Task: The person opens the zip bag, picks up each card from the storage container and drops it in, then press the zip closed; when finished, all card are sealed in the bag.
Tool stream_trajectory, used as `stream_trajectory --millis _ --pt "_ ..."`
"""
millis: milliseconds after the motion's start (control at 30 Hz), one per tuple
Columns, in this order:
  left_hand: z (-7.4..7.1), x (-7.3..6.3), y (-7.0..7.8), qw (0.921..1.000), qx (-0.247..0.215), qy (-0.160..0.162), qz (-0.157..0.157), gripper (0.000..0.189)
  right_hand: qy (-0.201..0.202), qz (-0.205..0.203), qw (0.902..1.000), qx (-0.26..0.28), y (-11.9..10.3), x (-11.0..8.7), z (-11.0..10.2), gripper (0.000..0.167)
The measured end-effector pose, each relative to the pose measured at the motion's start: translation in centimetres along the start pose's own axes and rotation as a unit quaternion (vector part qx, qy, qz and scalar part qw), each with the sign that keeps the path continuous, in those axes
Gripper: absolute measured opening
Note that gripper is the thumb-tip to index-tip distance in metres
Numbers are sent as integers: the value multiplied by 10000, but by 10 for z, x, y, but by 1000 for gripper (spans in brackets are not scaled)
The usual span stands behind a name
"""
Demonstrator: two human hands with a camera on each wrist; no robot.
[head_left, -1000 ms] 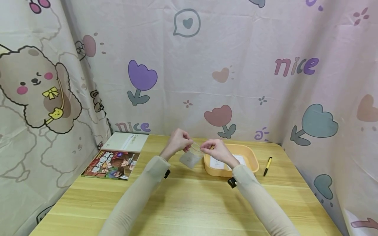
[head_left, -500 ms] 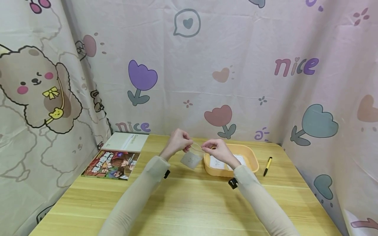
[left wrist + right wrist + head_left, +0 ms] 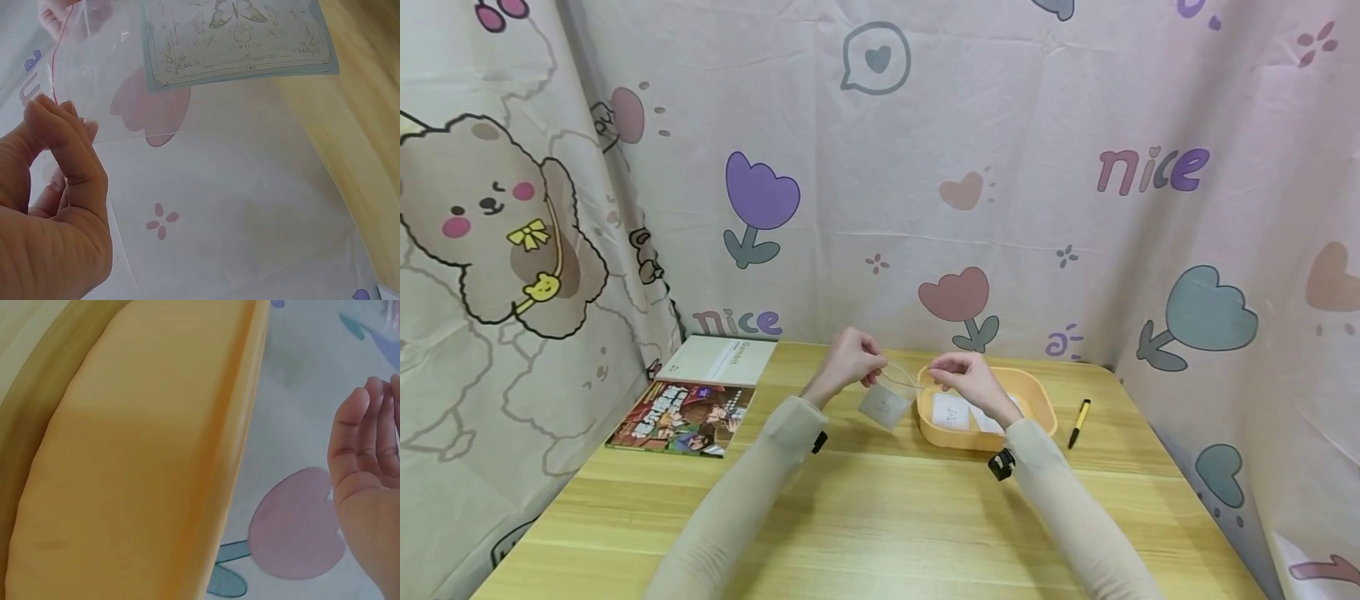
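My left hand (image 3: 852,358) pinches the edge of a clear zip-lock bag (image 3: 103,56) between thumb and fingertips, over the table left of the yellow tray. A red zip line runs along the bag's mouth in the left wrist view. Inside the bag shows a pale card (image 3: 244,40) with a butterfly print and a blue-green border; from the head it is a small whitish square. My right hand (image 3: 973,385) hovers over the tray's near-left part, apart from the bag, its fingers loosely bent with nothing between them in the right wrist view.
The yellow tray (image 3: 1047,417) holds white cards, one marked with writing (image 3: 951,412). To its right lies a yellow-and-black marker (image 3: 1079,423). A comic book (image 3: 685,419) and a pale book (image 3: 718,361) lie at the table's left. A printed curtain (image 3: 880,183) hangs behind.
My right hand has let go of the bag's edge and moved a little right, over the tray. The left hand stays nearly in place with the bag.
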State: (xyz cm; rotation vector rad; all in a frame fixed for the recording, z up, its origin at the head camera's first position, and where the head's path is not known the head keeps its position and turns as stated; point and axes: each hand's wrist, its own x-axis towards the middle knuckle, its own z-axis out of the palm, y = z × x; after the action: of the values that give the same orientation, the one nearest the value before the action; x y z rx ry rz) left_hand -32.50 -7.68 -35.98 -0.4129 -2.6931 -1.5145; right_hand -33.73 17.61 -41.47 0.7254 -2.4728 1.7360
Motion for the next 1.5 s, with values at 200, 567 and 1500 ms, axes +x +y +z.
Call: stream_trajectory --millis 200,567,1500 --pt "-3 0 0 9999 -74 22 -88 9 -105 227 9994 -219 17 0 -13 21" --pt "-4 0 2 10000 24 92 -25 11 -517 443 9939 -873 41 -7 -28 30" --pt "-3 0 1 10000 74 27 -1 12 -973 1448 9726 -1538 84 -8 -38 55"
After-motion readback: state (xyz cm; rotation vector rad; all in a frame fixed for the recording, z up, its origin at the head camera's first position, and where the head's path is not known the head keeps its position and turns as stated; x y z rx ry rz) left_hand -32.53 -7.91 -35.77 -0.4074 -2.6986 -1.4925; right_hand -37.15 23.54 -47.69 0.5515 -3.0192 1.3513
